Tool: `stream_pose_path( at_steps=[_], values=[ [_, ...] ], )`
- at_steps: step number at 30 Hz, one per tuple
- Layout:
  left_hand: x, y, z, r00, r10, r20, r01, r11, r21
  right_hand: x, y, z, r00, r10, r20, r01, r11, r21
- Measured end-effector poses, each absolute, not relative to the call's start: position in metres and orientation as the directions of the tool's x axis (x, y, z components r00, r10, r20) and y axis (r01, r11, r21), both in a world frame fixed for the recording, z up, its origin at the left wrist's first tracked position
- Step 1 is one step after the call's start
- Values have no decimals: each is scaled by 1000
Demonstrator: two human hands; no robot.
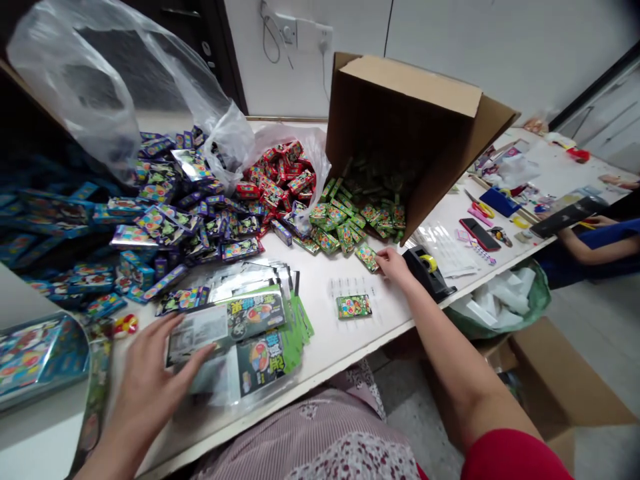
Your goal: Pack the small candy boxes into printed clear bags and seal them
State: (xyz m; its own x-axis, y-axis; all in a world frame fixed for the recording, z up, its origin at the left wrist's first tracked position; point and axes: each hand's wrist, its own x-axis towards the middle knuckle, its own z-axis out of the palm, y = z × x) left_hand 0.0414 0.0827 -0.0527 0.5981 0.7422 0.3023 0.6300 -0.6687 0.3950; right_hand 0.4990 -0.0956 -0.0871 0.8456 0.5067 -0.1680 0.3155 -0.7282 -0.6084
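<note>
White table [385,340], tipped brown cardboard box [400,133] as landmark: just below box, right hand [393,265] touches small green printed candy packet [367,257], grip unclear; well left of box, left hand [150,387] lies open, unclenched, on glossy green-and-black printed plastic sheets [227,327].

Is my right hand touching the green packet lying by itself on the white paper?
Apart. The head view shows the right hand up and to the right of the green packet, with white paper plainly visible between them.
</note>
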Motion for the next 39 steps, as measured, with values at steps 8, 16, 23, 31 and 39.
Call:
stream_pose_path(
  at_steps=[8,16,23,31,39],
  values=[
    [82,108,-67,859,504,88,467,-843,267,493,-99,-78,829,537,-155,417,-779,-468],
    [79,113,-65,872,487,37,462,-848,260,511,-84,-57,446,880,-163,739,-465,-488],
    [72,101,-43,781,586,216,493,-791,363,513,-83,-59,395,910,-126,808,-409,-424],
    [80,84,-20,802,547,241,377,-776,505,415,-91,-1,240,915,325,861,-46,-507],
    [69,81,-18,840,454,298,301,-846,441,339,-52,55,-296,937,186,909,336,-248]
  ],
)
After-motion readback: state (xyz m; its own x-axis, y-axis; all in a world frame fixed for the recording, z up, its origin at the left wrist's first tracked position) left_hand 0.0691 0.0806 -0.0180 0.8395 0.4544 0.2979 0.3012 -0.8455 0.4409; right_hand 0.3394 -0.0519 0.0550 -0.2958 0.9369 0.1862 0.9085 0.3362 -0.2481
